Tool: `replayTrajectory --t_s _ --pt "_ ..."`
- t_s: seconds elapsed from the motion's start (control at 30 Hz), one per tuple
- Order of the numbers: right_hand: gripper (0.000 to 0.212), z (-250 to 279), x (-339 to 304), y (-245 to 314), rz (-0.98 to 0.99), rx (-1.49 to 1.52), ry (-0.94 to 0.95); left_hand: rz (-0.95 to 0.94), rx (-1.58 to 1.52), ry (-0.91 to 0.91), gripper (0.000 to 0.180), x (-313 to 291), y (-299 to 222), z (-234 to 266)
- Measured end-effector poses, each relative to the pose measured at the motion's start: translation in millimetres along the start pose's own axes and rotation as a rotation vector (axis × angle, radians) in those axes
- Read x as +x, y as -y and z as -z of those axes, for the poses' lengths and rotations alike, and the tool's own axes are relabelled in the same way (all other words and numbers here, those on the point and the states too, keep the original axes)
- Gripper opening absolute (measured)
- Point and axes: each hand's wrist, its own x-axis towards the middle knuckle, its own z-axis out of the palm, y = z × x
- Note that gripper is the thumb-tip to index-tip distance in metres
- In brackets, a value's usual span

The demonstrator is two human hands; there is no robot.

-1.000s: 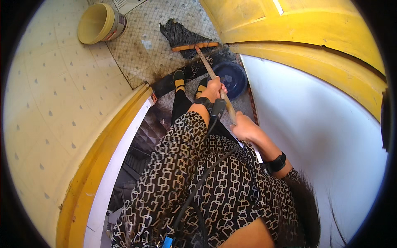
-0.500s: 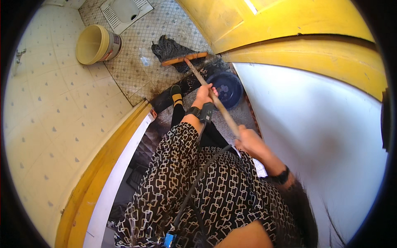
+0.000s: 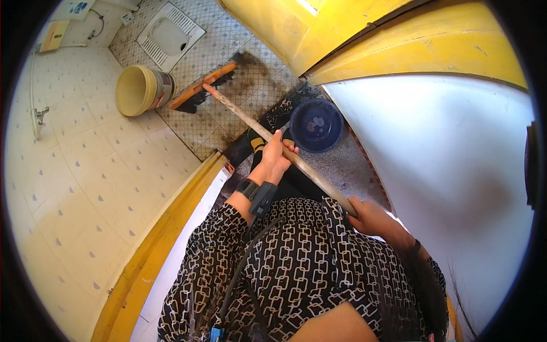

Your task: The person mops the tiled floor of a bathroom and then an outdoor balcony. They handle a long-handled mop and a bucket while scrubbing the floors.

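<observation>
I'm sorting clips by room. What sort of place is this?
Most likely a washroom, seen from its doorway: a squat toilet is set in the tiled floor, and a tap sticks out from the tiled wall.

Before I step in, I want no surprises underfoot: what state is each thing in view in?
Left hand: closed around the mop handle, partway along it.
Right hand: closed around its near end.
Mop head: slantwise, strands partly hidden.
Blue basin: upright, uncovered.
Pale bucket: uncovered.
Squat toilet: uncovered.
Yellow door: open.
Tiled floor: darkly stained.
Wall tap: too small to tell.
</observation>
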Motion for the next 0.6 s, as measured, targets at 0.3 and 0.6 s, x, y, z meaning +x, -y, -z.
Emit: replayTrajectory --t_s 0.3,0.6 --pt "0.025 -15.1 -5.0 -30.7 -0.018 0.15 0.066 -0.07 0.063 -0.139 0.024 -19.9 12.0 0.3" --pt "0.028 -28.3 64.6 24.8 -0.184 0.133 0.012 0.03 0.092 0.004 0.023 106.7 5.0 29.5"
